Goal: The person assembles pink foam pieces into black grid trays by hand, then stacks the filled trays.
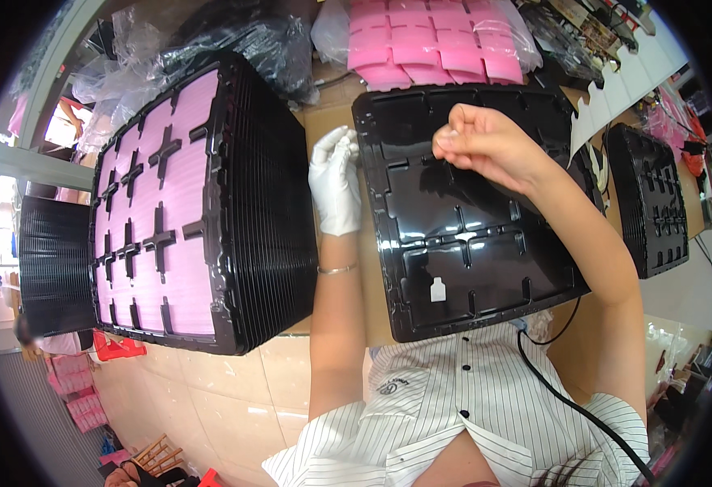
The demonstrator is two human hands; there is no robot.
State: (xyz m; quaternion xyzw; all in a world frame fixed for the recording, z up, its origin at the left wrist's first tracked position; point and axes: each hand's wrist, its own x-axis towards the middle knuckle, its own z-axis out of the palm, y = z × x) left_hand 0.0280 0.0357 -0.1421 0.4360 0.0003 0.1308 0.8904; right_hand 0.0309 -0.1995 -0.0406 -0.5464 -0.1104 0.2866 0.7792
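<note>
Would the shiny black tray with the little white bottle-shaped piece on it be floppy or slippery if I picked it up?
The black tray is probably fairly stiff, because raised ridges are molded across it. Its glossy shine suggests it could feel slippery. It likely won't roll, since it's broad with straight sides.

Factory-like workshop — stacked black trays (271,211), pink sheets (413,36), plastic bags (246,61), white glove (337,193).

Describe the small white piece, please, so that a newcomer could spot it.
Find the glossy black tray beneath the bare right hand. Near its lower-left corner lies the white piece, whose pale bottle outline sets it apart from the black ribs.
</note>
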